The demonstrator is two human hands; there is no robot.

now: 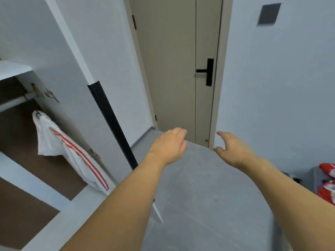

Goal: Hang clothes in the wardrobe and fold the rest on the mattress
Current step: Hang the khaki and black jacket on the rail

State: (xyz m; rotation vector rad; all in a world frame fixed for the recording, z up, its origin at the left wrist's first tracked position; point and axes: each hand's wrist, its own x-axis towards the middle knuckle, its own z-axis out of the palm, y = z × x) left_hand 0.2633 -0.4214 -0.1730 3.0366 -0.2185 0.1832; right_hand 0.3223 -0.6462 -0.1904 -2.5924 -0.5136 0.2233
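Two bare hands reach forward over the grey tiled floor (pixel 208 187), neither holding anything: the left hand (pixel 169 146) palm down with fingers straight and close together, the right hand (pixel 231 149) with fingers spread and relaxed, thumb apart from the rest. One white garment with red stripes (pixel 72 151) hangs inside the open white wardrobe (pixel 27 69) at the left, from a hanger mostly hidden under its collar; the rail above is cut off by the frame edge. One red-and-white patterned fabric item (pixel 328 185) lies at the right edge, largely out of frame, its kind unclear. One closed beige door with a black lever handle (pixel 208 71) stands ahead. No writing is legible anywhere; motion blur softens the dark square panel (pixel 269 13) on the right wall.
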